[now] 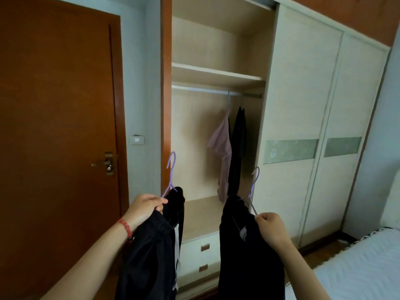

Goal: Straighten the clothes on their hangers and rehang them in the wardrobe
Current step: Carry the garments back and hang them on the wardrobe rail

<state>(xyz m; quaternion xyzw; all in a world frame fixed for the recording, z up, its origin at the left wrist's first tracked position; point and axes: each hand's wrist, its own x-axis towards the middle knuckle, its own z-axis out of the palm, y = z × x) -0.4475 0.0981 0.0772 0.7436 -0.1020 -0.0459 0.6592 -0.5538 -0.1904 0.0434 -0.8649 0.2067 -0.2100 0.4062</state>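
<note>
Wardrobe rail (207, 90) lies above and beyond both hands, its long axis running left to right across the open bay, so each hook must go up and forward to meet it. Left hand (145, 207) pinches the shoulder of one lilac hanger (171, 169) carrying a black garment (151, 245); right hand (270, 226) pinches the arm of a second lilac hanger (254, 185) carrying another black garment (249, 245). Both hooks point upward. Neither hand looks clearly nearer the rail, though free space lies on its left stretch. Two garments already hang far right: a pink one (220, 144) and a dark one (239, 144). Two drawers (200, 256) sit below.
</note>
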